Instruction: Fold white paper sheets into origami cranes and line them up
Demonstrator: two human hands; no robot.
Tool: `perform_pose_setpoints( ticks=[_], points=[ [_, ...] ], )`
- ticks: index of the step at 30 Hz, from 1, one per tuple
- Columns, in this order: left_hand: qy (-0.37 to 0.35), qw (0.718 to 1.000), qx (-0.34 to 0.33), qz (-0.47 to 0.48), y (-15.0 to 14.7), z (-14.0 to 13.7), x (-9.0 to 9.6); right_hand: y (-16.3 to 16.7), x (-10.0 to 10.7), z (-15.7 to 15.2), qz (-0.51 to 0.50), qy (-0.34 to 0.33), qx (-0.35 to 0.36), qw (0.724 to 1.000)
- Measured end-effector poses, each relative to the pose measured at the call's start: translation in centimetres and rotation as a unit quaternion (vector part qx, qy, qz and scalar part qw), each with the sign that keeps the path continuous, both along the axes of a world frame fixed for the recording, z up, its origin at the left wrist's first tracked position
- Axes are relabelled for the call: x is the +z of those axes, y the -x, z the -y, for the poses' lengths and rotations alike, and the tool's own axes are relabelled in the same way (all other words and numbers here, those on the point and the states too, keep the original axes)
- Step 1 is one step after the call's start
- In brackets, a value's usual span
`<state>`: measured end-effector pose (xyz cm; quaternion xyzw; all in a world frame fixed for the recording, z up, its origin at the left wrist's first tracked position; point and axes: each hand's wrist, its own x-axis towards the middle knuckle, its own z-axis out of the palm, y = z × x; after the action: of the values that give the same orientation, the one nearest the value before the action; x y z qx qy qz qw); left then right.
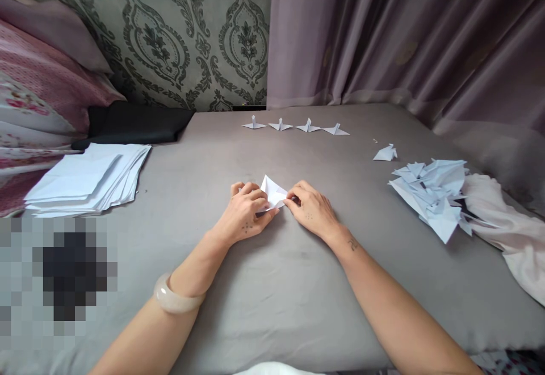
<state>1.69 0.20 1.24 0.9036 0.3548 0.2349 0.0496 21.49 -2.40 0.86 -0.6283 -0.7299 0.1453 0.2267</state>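
Between my hands is a partly folded piece of white paper (275, 192), one pointed corner standing up away from me. My left hand (248, 207) grips its left side, fingers curled over the top and thumb along the near edge. At the right corner, my right hand (310, 207) pinches the paper between thumb and forefinger. The paper's left part is hidden under my left fingers. Beyond it stand several folded paper cranes in a row, one of them a white paper crane (280, 125) with spread wings.
A stack of white paper sheets (85, 179) lies left, before a folded black cloth (136, 122). To the right are a single folded paper bird (385, 153), a pile of folded papers (434, 190) and a pale cloth (498, 216). Grey fabric (272, 295) covers the surface.
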Motion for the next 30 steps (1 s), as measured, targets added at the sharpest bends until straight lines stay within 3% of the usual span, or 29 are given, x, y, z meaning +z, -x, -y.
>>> perform_pose_setpoints(
  ticks=[3, 8, 16, 23, 30],
  points=[
    [0.003, 1.000, -0.009, -0.003, 0.1, -0.1, -0.1, 0.3, -0.1, 0.1, 0.005, -0.019, -0.001, 1.000],
    [-0.013, 1.000, 0.001, -0.008, 0.3, -0.1, -0.3, 0.5, 0.1, 0.2, 0.011, -0.038, 0.065, 0.997],
    [-0.126, 0.984, 0.118, 0.030, -0.1, 0.0, -0.4, -0.7, 0.7, 0.1, -0.017, 0.027, 0.128, 0.991],
    [-0.078, 0.996, -0.043, -0.028, -0.5, 0.0, -0.8, -1.5, 1.1, -0.1, -0.105, 0.094, 0.136, 0.981],
    [-0.013, 0.997, -0.064, -0.041, -0.7, 0.2, -0.7, -2.3, 1.6, -0.4, -0.152, 0.165, 0.105, 0.969]
  ],
)
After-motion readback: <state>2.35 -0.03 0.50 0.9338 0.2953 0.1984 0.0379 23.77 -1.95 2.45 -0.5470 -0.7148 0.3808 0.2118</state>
